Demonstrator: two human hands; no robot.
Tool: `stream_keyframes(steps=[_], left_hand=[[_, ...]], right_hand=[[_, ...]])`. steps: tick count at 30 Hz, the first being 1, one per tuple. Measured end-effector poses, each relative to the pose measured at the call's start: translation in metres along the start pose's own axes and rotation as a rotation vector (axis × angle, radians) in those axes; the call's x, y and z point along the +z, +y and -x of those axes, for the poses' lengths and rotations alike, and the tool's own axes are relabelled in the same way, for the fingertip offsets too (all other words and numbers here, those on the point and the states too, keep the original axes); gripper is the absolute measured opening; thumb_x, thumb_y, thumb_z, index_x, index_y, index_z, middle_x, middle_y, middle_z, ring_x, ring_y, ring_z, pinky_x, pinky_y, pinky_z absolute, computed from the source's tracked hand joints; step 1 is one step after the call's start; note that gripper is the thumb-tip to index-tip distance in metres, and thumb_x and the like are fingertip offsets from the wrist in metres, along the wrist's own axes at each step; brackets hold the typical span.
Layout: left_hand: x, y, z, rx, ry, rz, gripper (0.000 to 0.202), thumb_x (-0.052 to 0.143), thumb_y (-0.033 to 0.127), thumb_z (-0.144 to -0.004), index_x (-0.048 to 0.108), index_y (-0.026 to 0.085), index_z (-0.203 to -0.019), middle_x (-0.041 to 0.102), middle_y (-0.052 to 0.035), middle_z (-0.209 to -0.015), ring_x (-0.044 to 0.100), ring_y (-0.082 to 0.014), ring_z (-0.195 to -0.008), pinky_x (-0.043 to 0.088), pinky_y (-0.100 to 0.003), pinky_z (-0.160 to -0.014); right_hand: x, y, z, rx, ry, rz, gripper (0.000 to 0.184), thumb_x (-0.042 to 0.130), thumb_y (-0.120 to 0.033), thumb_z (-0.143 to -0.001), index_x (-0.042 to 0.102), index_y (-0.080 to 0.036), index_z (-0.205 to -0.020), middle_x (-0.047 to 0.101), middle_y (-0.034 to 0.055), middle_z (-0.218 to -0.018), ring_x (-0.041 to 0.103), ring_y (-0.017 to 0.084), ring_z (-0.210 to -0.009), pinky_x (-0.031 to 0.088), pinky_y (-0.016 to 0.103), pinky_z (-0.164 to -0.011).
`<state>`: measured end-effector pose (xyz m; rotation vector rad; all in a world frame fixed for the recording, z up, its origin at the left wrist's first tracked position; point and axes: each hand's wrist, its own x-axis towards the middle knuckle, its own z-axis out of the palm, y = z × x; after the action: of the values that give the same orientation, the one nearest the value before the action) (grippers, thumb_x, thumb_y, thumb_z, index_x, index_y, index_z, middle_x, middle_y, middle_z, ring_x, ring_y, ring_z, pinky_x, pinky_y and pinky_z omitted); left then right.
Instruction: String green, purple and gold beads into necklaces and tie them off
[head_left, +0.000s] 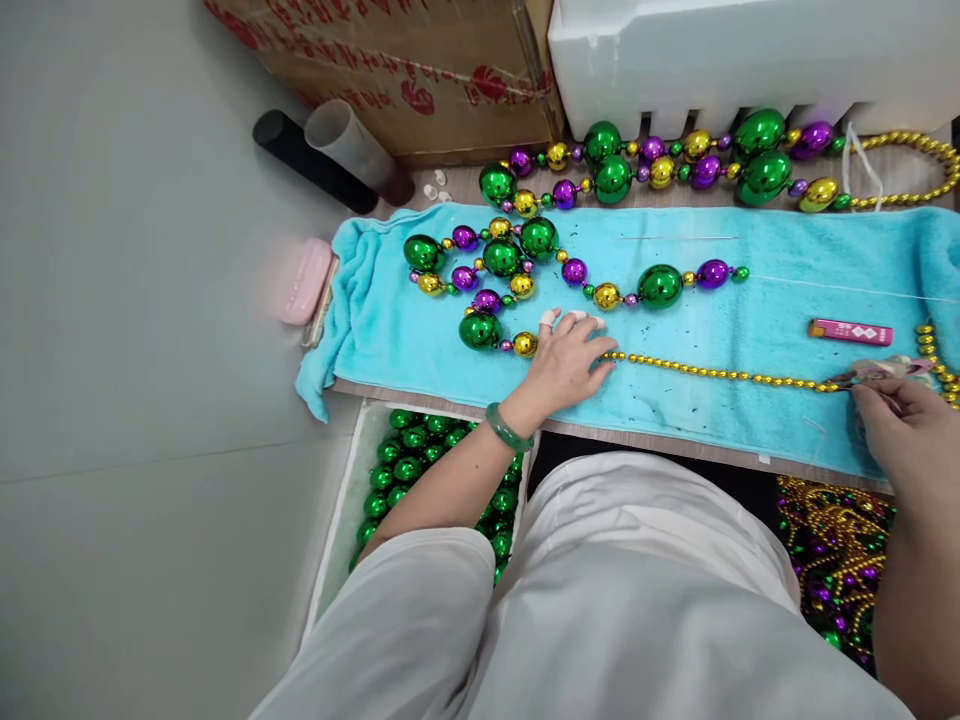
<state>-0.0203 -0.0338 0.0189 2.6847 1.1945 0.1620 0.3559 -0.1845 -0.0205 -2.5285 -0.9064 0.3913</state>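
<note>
Across a turquoise terry towel, a strand of shiny rounded green, purple and gold beads is laid out in bends. Its run of small gold beads is stretched straight between the hands: the left hand is spread over one end, while the right hand is pinched near the other, its exact hold hidden. The large beads seem already strung; a thin white thread is left bare, apparently unjoined. Behind, a similar necklace appears completed.
</note>
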Motion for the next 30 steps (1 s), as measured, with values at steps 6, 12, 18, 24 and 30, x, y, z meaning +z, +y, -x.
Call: stream_keyframes(steps=[6,12,18,24,30], left_hand=[[0.000,0.000,-0.003,-0.006,-0.017,0.008,0.019,0.051,0.027,-0.089,0.068,0.024,-0.095,0.060,-0.0062,-0.122,0.045,-0.0285,-0.120,0.021,-0.055,-0.110],[-0.002,0.006,-0.006,0.011,-0.002,0.007,0.022,0.054,0.033,-0.087,0.065,0.024,-0.104,0.059,-0.0071,-0.121,0.046,-0.0289,-0.118,0.022,-0.054,-0.110],[0.009,0.020,-0.016,0.068,0.026,0.015,0.019,0.052,0.035,-0.089,0.067,0.025,-0.096,0.063,-0.0046,-0.111,0.049,-0.0261,-0.111,0.026,-0.050,-0.107],[0.006,0.012,-0.011,0.024,0.013,-0.013,0.017,0.052,0.029,-0.088,0.067,0.023,-0.093,0.063,-0.0062,-0.110,0.049,-0.0272,-0.110,0.026,-0.051,-0.106],[0.006,0.023,-0.016,0.028,-0.015,0.008,0.025,0.053,0.035,-0.088,0.065,0.024,-0.106,0.062,-0.0078,-0.113,0.048,-0.0282,-0.110,0.028,-0.051,-0.104]], right_hand=[[-0.002,-0.007,0.002,0.009,0.007,-0.007,0.038,0.058,-0.044,-0.066,0.074,-0.020,-0.089,0.066,0.0043,-0.073,0.061,0.023,-0.074,0.046,0.035,-0.076],[0.000,-0.005,0.000,-0.006,-0.006,0.019,0.035,0.057,-0.046,-0.067,0.072,-0.019,-0.083,0.062,0.0031,-0.063,0.055,0.019,-0.063,0.043,0.032,-0.068],[-0.003,-0.011,0.003,-0.008,-0.014,-0.008,0.038,0.057,-0.047,-0.066,0.073,-0.017,-0.084,0.062,0.0030,-0.061,0.053,0.018,-0.058,0.040,0.030,-0.062],[-0.001,-0.008,0.004,-0.034,-0.018,-0.023,0.034,0.058,-0.045,-0.070,0.073,-0.019,-0.085,0.061,0.0021,-0.062,0.052,0.017,-0.060,0.038,0.029,-0.063],[-0.001,-0.008,0.002,-0.036,-0.036,-0.011,0.032,0.058,-0.044,-0.071,0.071,-0.018,-0.084,0.061,0.0019,-0.064,0.052,0.016,-0.061,0.036,0.027,-0.061]])
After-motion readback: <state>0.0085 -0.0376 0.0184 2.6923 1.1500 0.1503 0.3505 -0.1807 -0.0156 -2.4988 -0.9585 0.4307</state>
